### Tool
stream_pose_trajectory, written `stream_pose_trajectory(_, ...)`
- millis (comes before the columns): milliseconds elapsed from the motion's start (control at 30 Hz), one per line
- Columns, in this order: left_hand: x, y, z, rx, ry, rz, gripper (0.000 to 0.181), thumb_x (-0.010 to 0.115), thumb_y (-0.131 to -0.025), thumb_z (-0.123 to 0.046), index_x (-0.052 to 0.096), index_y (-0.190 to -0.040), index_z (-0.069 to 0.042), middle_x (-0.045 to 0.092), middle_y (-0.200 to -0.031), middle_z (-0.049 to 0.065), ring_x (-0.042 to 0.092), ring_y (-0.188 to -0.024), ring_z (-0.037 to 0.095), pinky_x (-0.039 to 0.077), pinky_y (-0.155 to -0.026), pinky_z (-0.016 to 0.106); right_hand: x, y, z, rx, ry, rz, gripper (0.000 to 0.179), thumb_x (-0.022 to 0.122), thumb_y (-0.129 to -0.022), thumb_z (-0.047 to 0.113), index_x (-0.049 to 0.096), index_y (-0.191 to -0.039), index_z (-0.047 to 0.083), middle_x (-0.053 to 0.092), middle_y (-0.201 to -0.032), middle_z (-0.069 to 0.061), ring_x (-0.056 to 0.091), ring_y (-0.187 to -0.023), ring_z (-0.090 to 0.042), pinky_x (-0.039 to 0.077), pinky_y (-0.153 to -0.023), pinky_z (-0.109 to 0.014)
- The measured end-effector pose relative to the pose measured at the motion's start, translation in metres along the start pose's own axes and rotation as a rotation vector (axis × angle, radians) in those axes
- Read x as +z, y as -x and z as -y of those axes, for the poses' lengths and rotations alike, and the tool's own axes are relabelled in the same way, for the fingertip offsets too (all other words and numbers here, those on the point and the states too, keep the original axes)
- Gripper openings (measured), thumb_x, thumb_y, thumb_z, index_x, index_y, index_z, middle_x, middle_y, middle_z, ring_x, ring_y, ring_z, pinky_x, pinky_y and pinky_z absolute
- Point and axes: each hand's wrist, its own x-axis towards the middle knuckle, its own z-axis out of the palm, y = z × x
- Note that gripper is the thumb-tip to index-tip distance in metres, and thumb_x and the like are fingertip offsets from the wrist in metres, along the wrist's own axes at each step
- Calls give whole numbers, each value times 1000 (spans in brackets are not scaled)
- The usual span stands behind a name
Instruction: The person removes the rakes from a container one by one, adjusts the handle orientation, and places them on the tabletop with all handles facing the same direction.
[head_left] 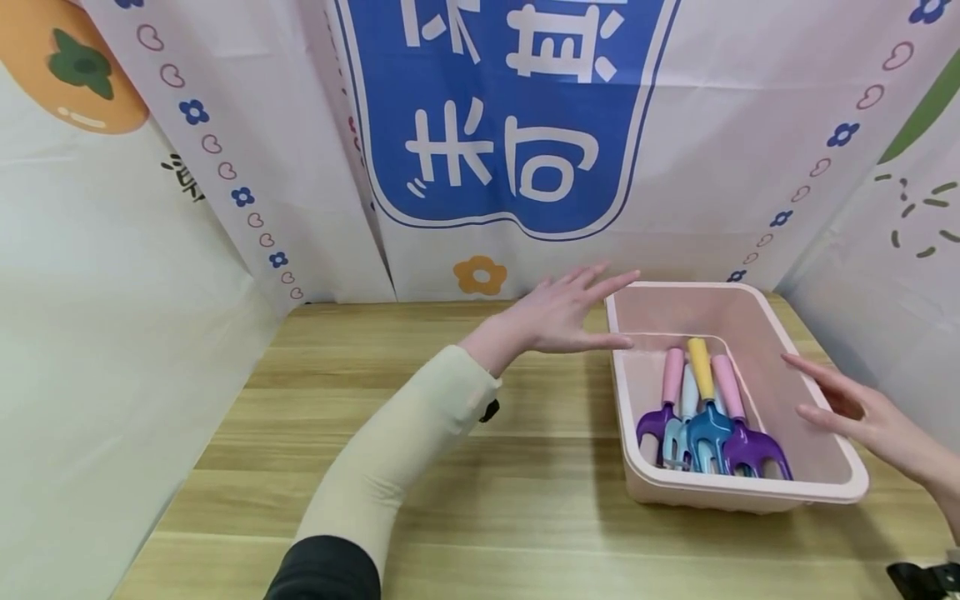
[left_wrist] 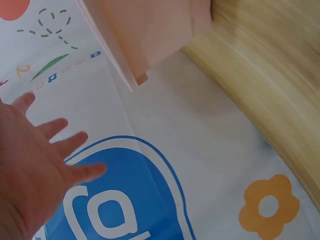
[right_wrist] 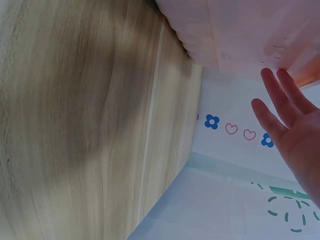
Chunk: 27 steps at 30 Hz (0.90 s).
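A pale pink plastic bin (head_left: 708, 498) stands on the right part of the wooden table. Several small garden hand forks lie in it, among them a teal one with a yellow handle (head_left: 699, 367), a purple one with a pink handle (head_left: 756, 450) and a light blue one (head_left: 677, 443). My left hand (head_left: 558, 317), fingers spread and straight, is by the bin's far left rim and holds nothing. On the other side my right hand (head_left: 873, 415) is at the right rim, fingers extended; whether they touch the wall (right_wrist: 240, 35) I cannot tell.
The wooden table (head_left: 480, 500) ends at a white printed backdrop (head_left: 697, 208) with a blue sign. White sheets (head_left: 112, 333) hang at both sides. A dark strap (head_left: 918, 579) sits at the right wrist.
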Motion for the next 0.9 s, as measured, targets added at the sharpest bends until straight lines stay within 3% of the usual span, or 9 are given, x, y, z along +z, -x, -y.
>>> stream_pose_trajectory(233, -10, -19, -7, 81, 133, 76, 91, 56, -81, -73, 10, -154, -44, 2, -162, -5, 8, -147, 19, 18, -113, 51, 1, 1, -3, 18, -14, 16, 67, 54, -99, 8, 22, -156, 22, 22, -144, 26, 31, -114, 20, 36, -80, -4)
stream_pose_trajectory(500, -19, -43, -14, 176, 309, 109, 95, 75, -76, -58, 26, -154, -33, 16, -160, -4, 14, -144, 11, 21, -113, 37, 1, 1, -5, -21, -66, 30, 67, 51, -99, 2, 22, -156, 21, 21, -149, 20, 34, -115, 18, 38, -81, -6)
stream_pose_trajectory(700, -12, -64, -21, 232, 395, 120, 92, 82, -75, -46, 35, -151, -22, 34, -153, -6, 30, -135, 5, 27, -107, 23, 1, 0, -6, 18, -69, 43, 67, 50, -100, 5, 19, -156, 22, 24, -146, 20, 35, -112, 18, 42, -78, -10)
stream_pose_trajectory(900, 6, -82, -37, 217, 383, 181, 87, 82, -74, -47, 40, -148, -26, 35, -152, -11, 27, -137, 1, 24, -108, 21, 1, 0, -6, -7, -88, 46, 67, 50, -99, 2, 20, -156, 22, 25, -148, 17, 36, -114, 17, 43, -79, -11)
